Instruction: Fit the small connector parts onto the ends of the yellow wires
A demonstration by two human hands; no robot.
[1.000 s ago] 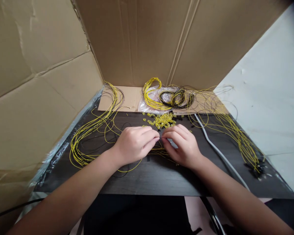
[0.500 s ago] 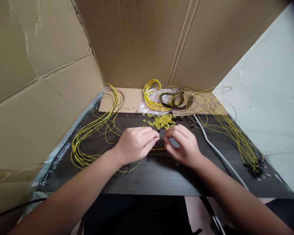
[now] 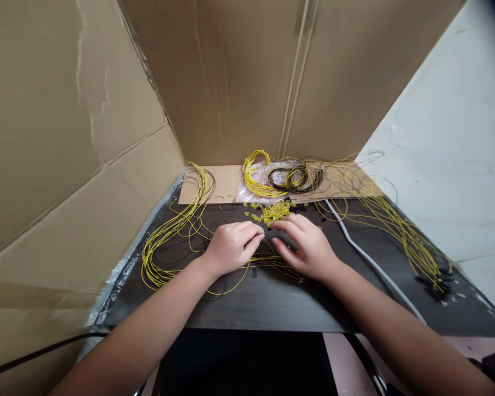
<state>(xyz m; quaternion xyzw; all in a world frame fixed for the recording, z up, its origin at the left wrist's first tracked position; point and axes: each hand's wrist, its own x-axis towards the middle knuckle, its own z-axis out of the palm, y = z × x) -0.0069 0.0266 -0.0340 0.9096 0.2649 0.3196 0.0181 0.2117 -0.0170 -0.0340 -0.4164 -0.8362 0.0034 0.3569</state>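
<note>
My left hand is closed in a pinch above the dark tabletop; whatever lies between thumb and forefinger is too small to make out. Facing it, my right hand has its thumb and fingers apart, with nothing seen between them. Its fingertips are at the near edge of a pile of small clear-yellow pieces. Below and between both hands runs a bundle of thin yellow wires, partly hidden by the hands. The bundle loops round on the left as a yellow wire coil.
On a cardboard strip at the back lie a yellow wire hank and a black wire coil. More yellow wires with black ends spread on the right. A grey cable crosses the table. Cardboard walls enclose it.
My right thumb and forefinger have parted from a near-closed ring. My left hand keeps its pinch. The whole view has shifted slightly with the head.
</note>
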